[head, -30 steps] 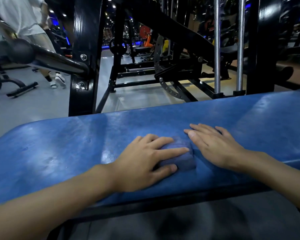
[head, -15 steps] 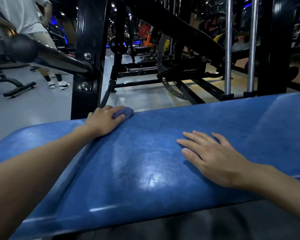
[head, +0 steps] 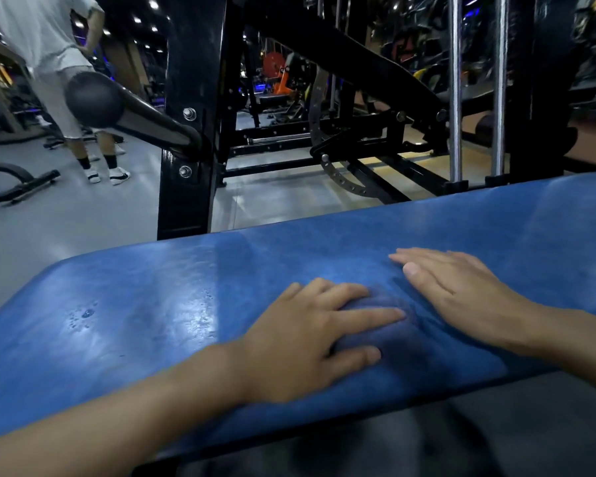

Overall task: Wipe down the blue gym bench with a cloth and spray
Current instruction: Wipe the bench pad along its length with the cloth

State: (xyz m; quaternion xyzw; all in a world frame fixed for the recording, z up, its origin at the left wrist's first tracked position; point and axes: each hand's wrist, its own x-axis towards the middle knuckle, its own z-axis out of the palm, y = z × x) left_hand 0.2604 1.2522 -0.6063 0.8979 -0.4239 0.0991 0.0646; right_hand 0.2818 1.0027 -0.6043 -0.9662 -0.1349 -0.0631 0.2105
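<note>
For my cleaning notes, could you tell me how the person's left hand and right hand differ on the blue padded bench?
The left hand presses on the dark blue cloth; the right hand lies on the bare blue padded bench. The left hand's fingers are spread, the right hand's closer together. The left hand sits nearer the bench's near edge than the right hand. Both are flat, fingers straight.

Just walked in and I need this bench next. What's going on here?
A person is wiping down the blue bench. The left hand presses a dark blue cloth flat on the pad, and the right hand rests flat on the bench beside it. Droplets sit toward the pad's left end.
</note>
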